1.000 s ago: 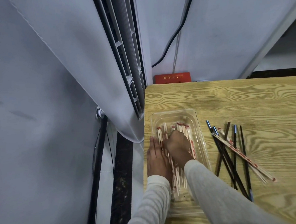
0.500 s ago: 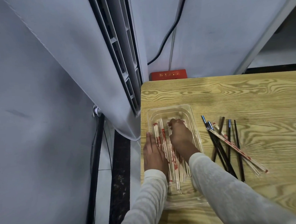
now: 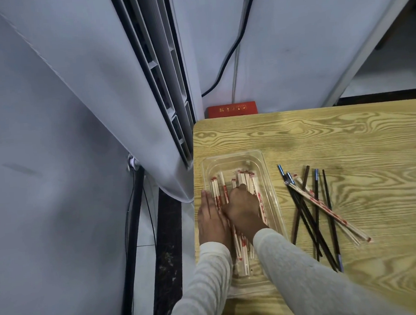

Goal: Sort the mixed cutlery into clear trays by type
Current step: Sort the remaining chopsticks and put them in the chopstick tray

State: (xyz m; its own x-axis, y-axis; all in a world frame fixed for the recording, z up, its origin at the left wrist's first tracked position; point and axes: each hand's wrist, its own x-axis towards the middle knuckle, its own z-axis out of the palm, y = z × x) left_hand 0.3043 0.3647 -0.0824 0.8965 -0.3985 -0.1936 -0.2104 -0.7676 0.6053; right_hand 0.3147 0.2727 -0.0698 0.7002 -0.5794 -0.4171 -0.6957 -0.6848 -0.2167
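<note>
At left rim of tray (image 3: 231,155), flat left hand (image 3: 212,221); inside, right hand (image 3: 243,209), grip unclear.

Wooden table (image 3: 348,135): clear tray (image 3: 268,177), loose chopsticks (image 3: 302,207)

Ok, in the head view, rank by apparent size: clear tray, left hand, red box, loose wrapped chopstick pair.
1. clear tray
2. left hand
3. red box and wrapped chopstick pair: not ranked. The pair is longer but thin, and the box lies farther from the camera.
</note>
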